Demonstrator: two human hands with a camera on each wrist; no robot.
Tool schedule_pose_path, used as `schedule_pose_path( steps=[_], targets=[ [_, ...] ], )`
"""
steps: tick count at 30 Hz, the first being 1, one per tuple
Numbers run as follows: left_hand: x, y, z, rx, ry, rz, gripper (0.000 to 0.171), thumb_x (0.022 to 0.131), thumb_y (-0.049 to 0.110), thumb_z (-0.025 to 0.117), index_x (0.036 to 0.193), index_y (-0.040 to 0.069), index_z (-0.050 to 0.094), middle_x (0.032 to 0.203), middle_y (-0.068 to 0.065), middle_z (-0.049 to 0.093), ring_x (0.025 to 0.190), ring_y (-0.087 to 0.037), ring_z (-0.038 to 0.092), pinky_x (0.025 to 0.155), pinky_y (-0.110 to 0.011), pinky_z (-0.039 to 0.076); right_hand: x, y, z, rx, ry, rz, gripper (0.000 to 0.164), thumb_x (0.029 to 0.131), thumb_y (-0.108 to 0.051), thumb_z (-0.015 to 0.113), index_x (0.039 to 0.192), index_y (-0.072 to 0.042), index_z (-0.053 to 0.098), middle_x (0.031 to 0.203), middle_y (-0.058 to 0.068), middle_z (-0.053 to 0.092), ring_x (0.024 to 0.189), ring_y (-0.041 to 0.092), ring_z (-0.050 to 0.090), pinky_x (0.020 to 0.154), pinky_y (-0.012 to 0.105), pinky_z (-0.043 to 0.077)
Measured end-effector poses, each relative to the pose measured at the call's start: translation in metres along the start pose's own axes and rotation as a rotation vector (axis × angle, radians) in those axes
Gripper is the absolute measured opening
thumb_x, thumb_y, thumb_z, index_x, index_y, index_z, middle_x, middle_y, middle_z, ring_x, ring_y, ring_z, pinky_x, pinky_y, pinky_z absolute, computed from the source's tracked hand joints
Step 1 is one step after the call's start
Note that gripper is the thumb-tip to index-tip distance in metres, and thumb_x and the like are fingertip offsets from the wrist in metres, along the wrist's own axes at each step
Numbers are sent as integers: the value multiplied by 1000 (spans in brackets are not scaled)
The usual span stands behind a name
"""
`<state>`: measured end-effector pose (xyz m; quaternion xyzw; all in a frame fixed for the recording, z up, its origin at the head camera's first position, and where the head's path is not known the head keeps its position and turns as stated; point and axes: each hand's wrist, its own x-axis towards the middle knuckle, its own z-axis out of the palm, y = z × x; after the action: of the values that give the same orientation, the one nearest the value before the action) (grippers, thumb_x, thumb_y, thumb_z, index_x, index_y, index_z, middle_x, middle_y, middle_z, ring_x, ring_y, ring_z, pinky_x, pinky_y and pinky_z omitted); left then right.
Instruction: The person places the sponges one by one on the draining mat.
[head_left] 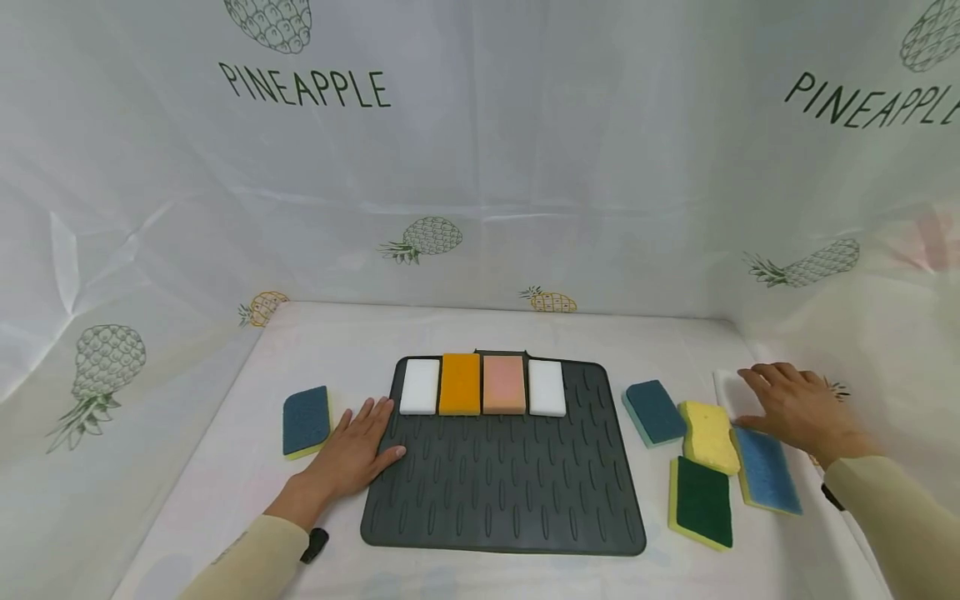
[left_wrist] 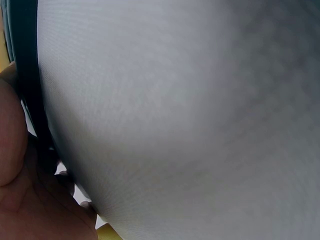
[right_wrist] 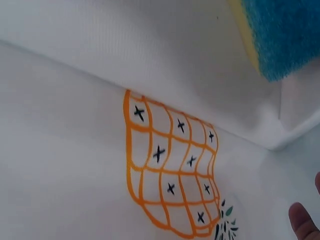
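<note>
My left hand [head_left: 352, 454] lies with straight, slightly spread fingers on the left edge of a dark grey ribbed mat [head_left: 502, 492]. Along the mat's top edge stand a white sponge [head_left: 420, 387], an orange sponge [head_left: 460, 384], a pink sponge [head_left: 504, 384] and another white sponge [head_left: 547, 388] in a row. Far to the right, my right hand [head_left: 802, 408] reaches over a white block [head_left: 729, 390], partly covering it. Its fingers are loosely bent; contact with the block cannot be made out. Just below lies a blue sponge [head_left: 768, 475], also in the right wrist view.
Left of the mat is a dark blue sponge [head_left: 306, 419]. Right of it lie a teal sponge [head_left: 655, 412], a yellow sponge [head_left: 709, 437] and a green-topped sponge [head_left: 701, 502]. Pineapple-printed sheeting [head_left: 585, 183] rises behind and at both sides.
</note>
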<state>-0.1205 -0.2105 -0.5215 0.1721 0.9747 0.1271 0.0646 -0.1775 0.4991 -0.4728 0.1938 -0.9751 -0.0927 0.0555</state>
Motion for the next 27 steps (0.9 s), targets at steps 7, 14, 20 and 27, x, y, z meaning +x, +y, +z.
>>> schedule_pose_path(
  steps=[7,14,20,27],
  targets=[
    [1,1,-1,-7,-11,-4,84,107,51,57,166,-2,26,172,-20,29,160,-44,23,129,-66,18,0,-3,8,-19,42,14,72,85,-43,85,132,5,62,131,30,62,120,51,57,93,72,49],
    [0,1,-1,-2,-7,-6,85,107,51,58,166,-2,27,172,-20,29,160,-44,24,128,-66,18,-2,0,11,43,54,54,56,92,-29,80,130,7,61,130,31,62,118,52,56,92,73,47],
    [0,2,-2,4,-8,1,84,107,50,57,165,-3,27,172,-21,29,160,-45,24,128,-67,18,-3,6,15,122,39,105,88,93,-37,81,155,7,37,153,35,40,134,59,39,103,80,35],
    [1,2,-2,11,-6,-5,85,107,51,57,165,-2,27,172,-21,30,160,-44,24,128,-66,19,1,9,14,130,-43,129,93,91,-42,82,150,14,37,147,40,45,132,60,43,107,81,33]
  ],
)
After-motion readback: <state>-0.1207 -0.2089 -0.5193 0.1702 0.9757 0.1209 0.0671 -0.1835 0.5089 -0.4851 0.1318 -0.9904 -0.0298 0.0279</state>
